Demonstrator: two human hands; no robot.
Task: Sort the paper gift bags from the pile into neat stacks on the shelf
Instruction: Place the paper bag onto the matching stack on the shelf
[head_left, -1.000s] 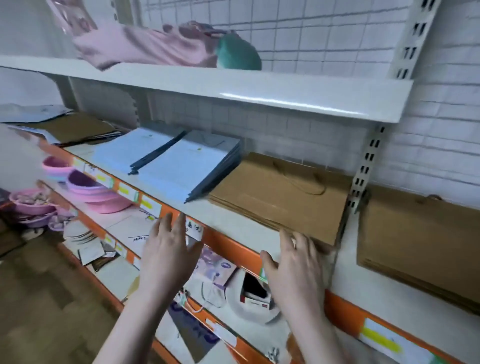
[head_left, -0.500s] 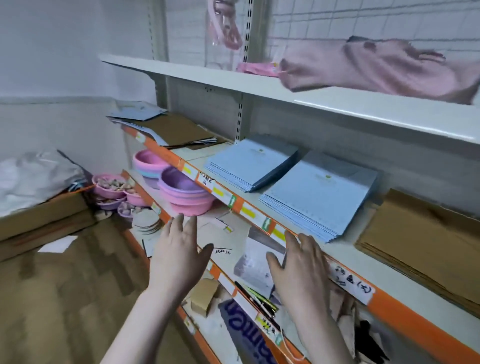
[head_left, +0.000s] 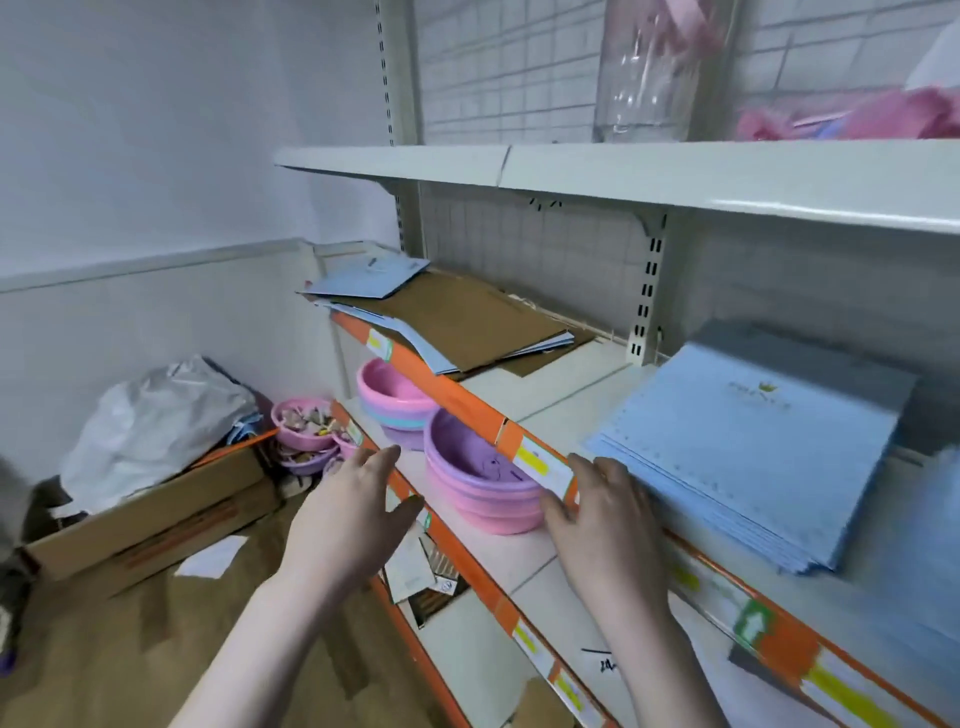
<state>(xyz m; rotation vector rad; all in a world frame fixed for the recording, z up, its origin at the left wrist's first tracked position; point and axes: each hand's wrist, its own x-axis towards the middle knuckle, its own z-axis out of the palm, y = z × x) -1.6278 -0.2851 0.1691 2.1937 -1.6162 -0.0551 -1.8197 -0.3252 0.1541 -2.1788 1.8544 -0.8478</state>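
An untidy pile of brown and light blue paper gift bags (head_left: 457, 317) lies at the far left end of the middle shelf (head_left: 550, 395). A neat stack of light blue bags (head_left: 753, 447) sits on the same shelf to the right. My left hand (head_left: 348, 519) is held in the air in front of the shelves, fingers straight, holding nothing. My right hand (head_left: 602, 514) is at the orange shelf edge (head_left: 457, 400) beside the blue stack's near corner, fingers relaxed and empty.
Pink and purple plastic bowls (head_left: 478, 483) sit on the lower shelf under the orange edge. A cardboard box (head_left: 156, 514) with a white plastic bag stands on the floor at left. The top shelf (head_left: 675, 176) carries a clear vase and pink items.
The view has swung left along the shelf: the brown stacks on the right have left the frame and the mixed pile at the left end has come into view. Both hands stay empty.
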